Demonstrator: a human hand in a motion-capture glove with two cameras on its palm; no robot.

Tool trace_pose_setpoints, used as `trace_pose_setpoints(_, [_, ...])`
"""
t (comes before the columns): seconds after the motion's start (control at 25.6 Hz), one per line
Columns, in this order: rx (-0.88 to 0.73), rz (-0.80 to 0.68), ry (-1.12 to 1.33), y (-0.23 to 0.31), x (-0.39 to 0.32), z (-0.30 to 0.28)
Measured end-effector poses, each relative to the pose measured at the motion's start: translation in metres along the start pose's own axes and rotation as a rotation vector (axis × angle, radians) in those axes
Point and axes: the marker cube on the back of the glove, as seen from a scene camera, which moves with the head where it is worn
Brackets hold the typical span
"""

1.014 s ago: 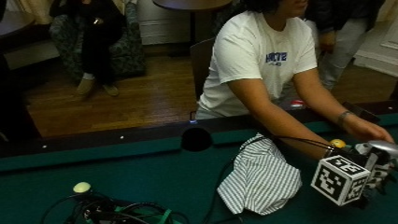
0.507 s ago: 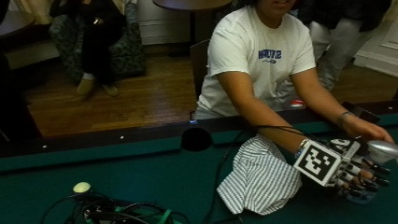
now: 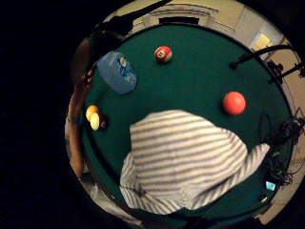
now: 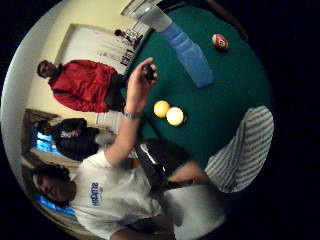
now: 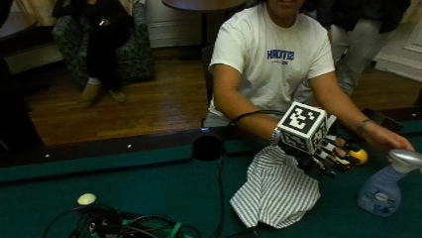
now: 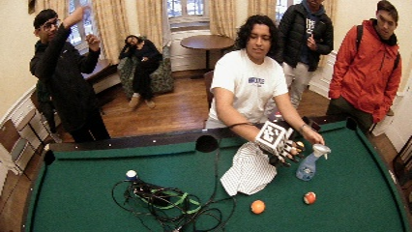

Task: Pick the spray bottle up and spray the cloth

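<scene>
The spray bottle (image 5: 384,189) stands upright on the green tabletop (image 5: 131,183), just right of the striped cloth (image 5: 277,191). It is rigid translucent plastic, likely smooth; whether it holds liquid cannot be told. Take hold at the neck under the grey trigger head — the bare hand (image 5: 390,142) hovers above that head. The cloth is soft, limp, draped over the near rail. The gloved right hand (image 5: 326,156) hangs over the cloth, fingers spread apart, holding nothing.

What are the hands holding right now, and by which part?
The gloved right hand holds nothing; it is over the striped cloth, fingers spread. The bare hand is at the spray bottle's top; whether it grips cannot be told.
</scene>
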Motion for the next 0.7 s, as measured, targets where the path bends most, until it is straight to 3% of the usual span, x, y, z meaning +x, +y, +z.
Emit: trace_pose_setpoints(0.7, [-0.073,-0.11,0.23,0.121,0.007,-0.046])
